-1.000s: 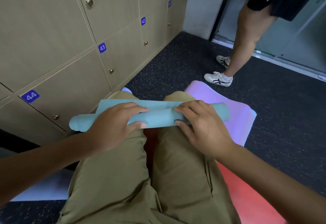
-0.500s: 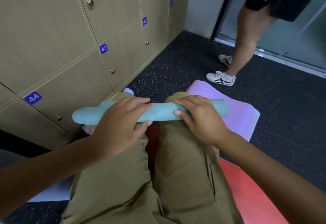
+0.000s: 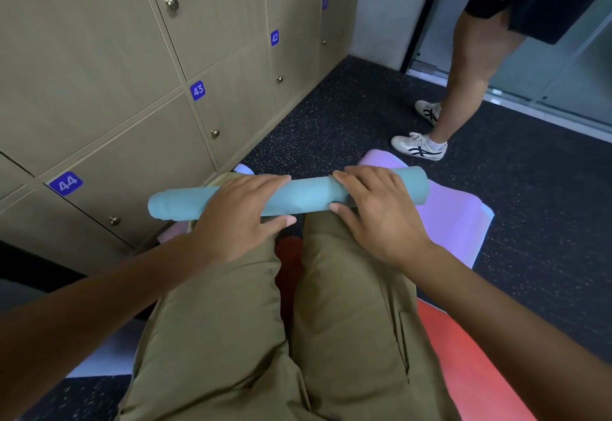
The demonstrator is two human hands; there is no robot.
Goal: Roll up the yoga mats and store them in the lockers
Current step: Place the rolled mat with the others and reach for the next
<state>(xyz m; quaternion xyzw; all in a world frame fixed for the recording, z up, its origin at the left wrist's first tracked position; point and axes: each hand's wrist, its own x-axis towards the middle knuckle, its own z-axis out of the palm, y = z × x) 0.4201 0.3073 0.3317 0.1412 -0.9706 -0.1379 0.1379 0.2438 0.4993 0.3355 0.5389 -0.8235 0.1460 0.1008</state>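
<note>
**A:** What does the head view show at the hands?

**B:** A person kneels on the floor. A teal yoga mat (image 3: 301, 193), rolled into a tight tube, lies across their knees. The left hand (image 3: 238, 218) curls over the roll left of centre, fingers on top, thumb at the near side. The right hand (image 3: 377, 212) wraps it right of centre the same way. Both grip the roll.

**A:** How should the rolling be finished well?

**B:** My judgement: keep both hands pressing evenly so the ends stay flush. The left end looks slightly stepped, so a small squaring tap there may help before lifting.

**A:** What edges and free room are around?

**B:** To the left stands a wall of lockers (image 3: 139, 142), doors closed, numbered 44, 43, 42. A lilac mat (image 3: 453, 208) lies flat beneath and beyond the roll, and a red mat (image 3: 463, 354) under the knees. Ahead right, a bystander's leg (image 3: 463, 83) and shoes stand near the lilac mat's far edge. Dark floor (image 3: 546, 222) to the right is open; swinging the roll that way seems safest.
</note>
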